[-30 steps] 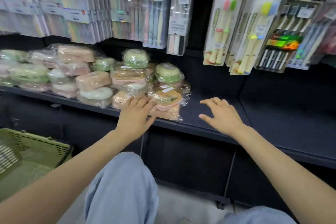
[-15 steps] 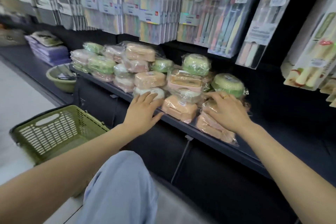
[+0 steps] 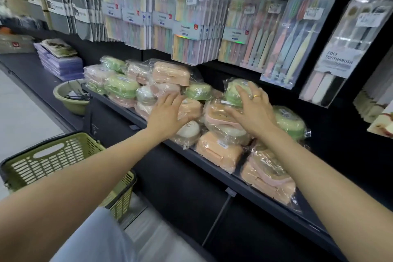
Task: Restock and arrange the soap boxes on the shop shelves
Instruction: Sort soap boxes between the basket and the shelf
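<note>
On the dark shelf (image 3: 214, 168), the right hand (image 3: 253, 112) rests spread on a green soap box (image 3: 235, 91); the left hand (image 3: 168, 112), fingers apart, touches wrapped boxes.

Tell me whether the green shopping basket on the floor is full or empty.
Apparently empty: the green basket shows only its bare slatted walls inside, though the left arm hides its near corner.

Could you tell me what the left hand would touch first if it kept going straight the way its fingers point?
Probably the peach soap box just past the left hand; its fingertips look almost on the wrapper, though depth is unclear.
</note>
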